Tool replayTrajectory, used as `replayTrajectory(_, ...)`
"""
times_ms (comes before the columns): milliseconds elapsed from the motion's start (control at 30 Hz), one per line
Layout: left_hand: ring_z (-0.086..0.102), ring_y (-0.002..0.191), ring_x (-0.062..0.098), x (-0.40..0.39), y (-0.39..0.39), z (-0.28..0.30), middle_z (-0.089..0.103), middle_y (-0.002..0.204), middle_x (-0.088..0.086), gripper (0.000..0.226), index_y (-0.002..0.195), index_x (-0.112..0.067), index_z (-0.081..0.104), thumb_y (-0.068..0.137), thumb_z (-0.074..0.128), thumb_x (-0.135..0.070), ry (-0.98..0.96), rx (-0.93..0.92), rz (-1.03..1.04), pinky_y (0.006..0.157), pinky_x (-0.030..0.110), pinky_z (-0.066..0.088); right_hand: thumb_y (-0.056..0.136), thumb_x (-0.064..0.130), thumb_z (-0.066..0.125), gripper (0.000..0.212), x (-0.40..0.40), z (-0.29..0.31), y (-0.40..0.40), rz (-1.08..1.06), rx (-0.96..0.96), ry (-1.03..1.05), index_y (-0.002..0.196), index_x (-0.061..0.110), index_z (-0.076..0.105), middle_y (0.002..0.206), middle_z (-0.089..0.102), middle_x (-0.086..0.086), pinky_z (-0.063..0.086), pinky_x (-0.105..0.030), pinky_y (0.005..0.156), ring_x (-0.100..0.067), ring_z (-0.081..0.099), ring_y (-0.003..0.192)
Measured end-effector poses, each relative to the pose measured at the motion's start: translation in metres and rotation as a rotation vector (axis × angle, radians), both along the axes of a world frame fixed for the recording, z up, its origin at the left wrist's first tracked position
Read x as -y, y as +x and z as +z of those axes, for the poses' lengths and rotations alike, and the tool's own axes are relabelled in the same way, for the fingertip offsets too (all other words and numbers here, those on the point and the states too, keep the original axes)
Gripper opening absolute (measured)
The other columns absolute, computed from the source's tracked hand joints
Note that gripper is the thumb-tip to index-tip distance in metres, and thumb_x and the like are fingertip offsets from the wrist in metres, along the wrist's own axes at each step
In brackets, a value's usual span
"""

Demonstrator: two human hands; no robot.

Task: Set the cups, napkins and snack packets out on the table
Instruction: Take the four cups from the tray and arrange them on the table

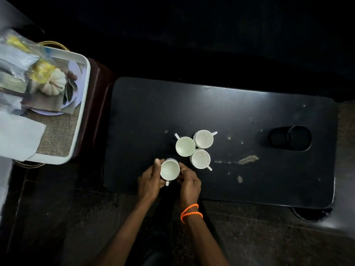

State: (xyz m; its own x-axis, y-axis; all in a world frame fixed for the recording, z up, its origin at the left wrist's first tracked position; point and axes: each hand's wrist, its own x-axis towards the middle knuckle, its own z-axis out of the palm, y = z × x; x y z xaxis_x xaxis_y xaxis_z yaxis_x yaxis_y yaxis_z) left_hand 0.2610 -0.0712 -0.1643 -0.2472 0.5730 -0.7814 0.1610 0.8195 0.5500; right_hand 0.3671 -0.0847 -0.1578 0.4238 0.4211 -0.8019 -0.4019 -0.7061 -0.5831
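Observation:
Three white cups stand clustered in the middle of the black table [269, 104]: one at the left [185, 146], one at the back right [204, 139], one in front [201, 158]. A fourth white cup [170, 170], handle toward me, sits near the table's front edge. My left hand [150, 180] and my right hand [189, 182] both grip its sides. White napkins [18, 137] and clear snack packets with yellow contents [41, 69] lie in the white tray [84, 96] at the left.
The tray rests on a dark wooden stand to the left of the table. A round recessed cup holder [291, 138] is sunk into the table's right side. Scratches and chipped spots mark the tabletop. Dark floor lies in front.

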Motion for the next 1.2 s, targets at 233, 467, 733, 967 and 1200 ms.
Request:
replayTrajectory(233,0.080,0.074,0.018,0.010,0.016,0.004,0.080,0.095,0.003,0.035,0.101,-0.040,0.076,0.103,0.047,-0.060,0.030,-0.028,0.069,0.071,0.038,0.067,0.079,0.024,0.053,0.037,0.009,-0.003,0.007,0.073,0.023,0.065,0.103,0.020,0.081,0.115,0.077,0.002,0.054,-0.052,0.101,-0.018,0.070,0.113)
replayTrajectory(467,0.080,0.070,0.018,0.011,0.010,0.007,0.081,0.088,0.000,0.041,0.092,-0.051,0.074,0.089,0.043,-0.077,0.011,-0.015,0.037,0.078,0.046,0.066,0.088,0.012,0.056,0.033,0.020,-0.002,0.008,0.116,0.010,0.098,0.104,0.026,0.081,0.122,0.073,0.004,0.057,-0.052,0.096,-0.017,0.069,0.115)
replayTrajectory(733,0.059,0.129,0.030,0.003,0.010,0.011,0.067,0.137,0.013,0.044,0.135,-0.009,0.066,0.111,0.044,-0.037,0.138,-0.248,-0.096,0.113,0.033,0.042,0.087,0.016,0.060,0.025,0.021,0.006,0.033,0.246,0.316,0.235,0.106,0.016,0.077,0.109,0.072,0.002,0.057,-0.040,0.092,-0.013,0.069,0.105)
replayTrajectory(967,0.064,0.099,0.002,0.001,0.059,0.043,0.063,0.113,-0.010,0.051,0.134,-0.020,0.065,0.102,0.042,-0.052,0.436,-0.230,-0.167,0.090,0.015,0.050,0.093,0.022,0.055,0.027,0.001,0.003,0.095,0.413,0.718,0.347,0.110,0.010,0.073,0.109,0.063,-0.004,0.040,-0.008,0.093,0.001,0.058,0.104)
replayTrajectory(1200,0.070,0.103,0.034,-0.004,0.112,0.034,0.072,0.114,0.012,0.061,0.143,-0.031,0.046,0.099,0.034,-0.071,0.144,-0.009,-0.280,0.091,0.055,0.057,0.101,0.031,0.045,0.037,-0.014,-0.017,0.123,0.673,0.611,0.287,0.125,0.012,0.065,0.127,0.065,-0.002,0.048,-0.030,0.098,-0.009,0.059,0.114)
